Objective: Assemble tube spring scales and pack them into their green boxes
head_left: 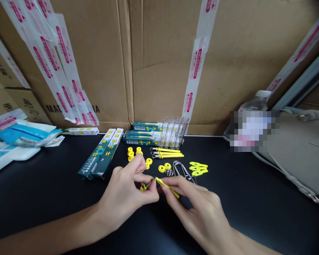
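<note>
My left hand (pixel 131 187) is closed in a pinch on a small metal spring (pixel 149 184) with a bit of yellow at its far end. My right hand (pixel 196 202) grips a slim yellow plastic rod (pixel 171 188), whose tip meets the spring's end between the two hands. Whether they are hooked together is too small to tell. Just beyond my fingers lie yellow rings (pixel 161 169), loose springs (pixel 169 173) and metal hooks (pixel 183 170). Yellow flanged caps (pixel 130 156) stand partly behind my left hand. Several yellow rods with springs (pixel 167 155) and flat yellow pieces (pixel 199 170) lie farther right.
Clear tubes (pixel 172 132) stand upright by stacked green boxes (pixel 142 138). Two long green-and-white boxes (pixel 101 154) lie to the left. A blue packet (pixel 29 132) is at far left; a bottle (pixel 255 102) and grey bag (pixel 300 148) are at right. Cardboard cartons (pixel 162 71) wall the back.
</note>
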